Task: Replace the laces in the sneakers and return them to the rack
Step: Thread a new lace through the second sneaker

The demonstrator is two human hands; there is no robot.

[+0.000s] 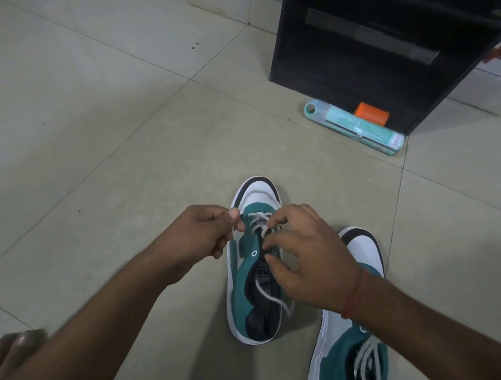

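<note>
With the left hand (pixel 208 231) and right hand (pixel 304 256) pinching the lace (pixel 258 221) on the left sneaker (pixel 244 284), uneven pulling could leave one end short.

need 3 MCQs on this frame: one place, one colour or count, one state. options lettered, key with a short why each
1. Where is the teal bottle?
A. on the floor by the black rack
B. inside a sneaker
C. in the left hand

2. How many sneakers show?
A. one
B. two
C. three

3. What is the left hand doing?
A. resting flat on the floor
B. pinching the lace
C. holding the bottle

Key: 1 A, it lies at the rack's foot. 2 B, a left sneaker and a right sneaker. 3 B, its fingers pinch the lace beside the left sneaker.
</note>
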